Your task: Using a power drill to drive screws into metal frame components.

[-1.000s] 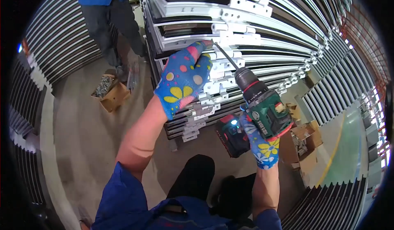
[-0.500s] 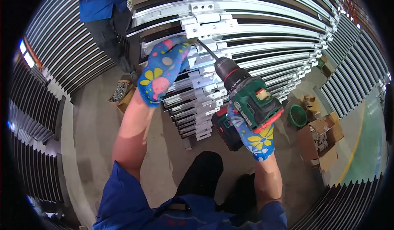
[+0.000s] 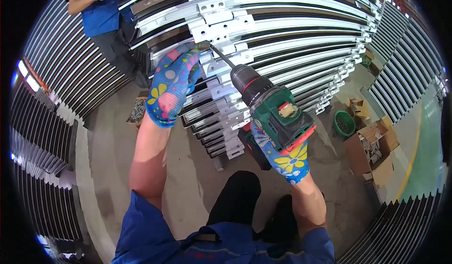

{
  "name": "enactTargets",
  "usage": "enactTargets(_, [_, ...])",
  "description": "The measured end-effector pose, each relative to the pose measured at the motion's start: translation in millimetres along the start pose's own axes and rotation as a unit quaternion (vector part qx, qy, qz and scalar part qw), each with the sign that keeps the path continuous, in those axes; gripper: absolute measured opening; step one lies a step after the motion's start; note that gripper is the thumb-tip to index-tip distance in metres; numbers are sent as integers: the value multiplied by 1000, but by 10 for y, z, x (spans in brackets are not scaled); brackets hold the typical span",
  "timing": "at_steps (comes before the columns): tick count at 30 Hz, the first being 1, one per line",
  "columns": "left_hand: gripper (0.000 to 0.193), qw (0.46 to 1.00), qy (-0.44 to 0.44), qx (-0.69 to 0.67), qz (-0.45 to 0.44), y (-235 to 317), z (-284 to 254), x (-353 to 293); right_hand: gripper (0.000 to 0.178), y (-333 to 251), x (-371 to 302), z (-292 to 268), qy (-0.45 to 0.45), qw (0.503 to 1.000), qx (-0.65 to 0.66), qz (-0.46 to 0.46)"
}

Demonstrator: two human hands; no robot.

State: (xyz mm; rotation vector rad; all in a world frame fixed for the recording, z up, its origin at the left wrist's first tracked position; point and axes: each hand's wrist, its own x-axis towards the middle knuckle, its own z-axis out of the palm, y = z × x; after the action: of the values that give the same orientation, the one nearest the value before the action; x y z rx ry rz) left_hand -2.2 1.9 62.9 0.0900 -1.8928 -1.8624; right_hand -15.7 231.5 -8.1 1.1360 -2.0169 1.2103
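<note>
A green and black cordless drill [image 3: 281, 115] is gripped in my right hand [image 3: 285, 156], which wears a blue flower-patterned glove. Its long bit [image 3: 222, 57] points up and left at a silver hinge [image 3: 219, 40] on the stacked metal profiles. My left hand [image 3: 172, 85], gloved the same way, reaches to that hinge. Its fingers are closed together right by the bit's tip. Whatever they pinch is too small or too hidden to make out. More silver hinges [image 3: 221, 89] run down the stack below the bit.
Long white and black profiles [image 3: 301, 40] extend to the right. On the floor are an open cardboard box [image 3: 359, 155] of metal parts, a green basket [image 3: 344, 123] and a smaller parts box [image 3: 136, 111]. A co-worker in blue [image 3: 101, 17] stands at the upper left. Racked profiles line both sides.
The whole scene has shifted slightly left in the view, and the drill and my hands with it. Both hands remain at the same hinge. The co-worker's gloved hand shows more fully.
</note>
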Motion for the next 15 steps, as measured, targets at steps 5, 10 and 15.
enactTargets(5, [22,998,2,-11,68,-147,-48,-34,23,-1,110,-112,17,982,-149,-116])
enactTargets(10, [21,992,-44,-115,-13,-133,-195,-288,26,133,-256,-171,-5,992,13,122])
enactTargets(15, [24,995,22,76,67,-215,-86,-446,28,135,-383,-281,-27,979,60,194])
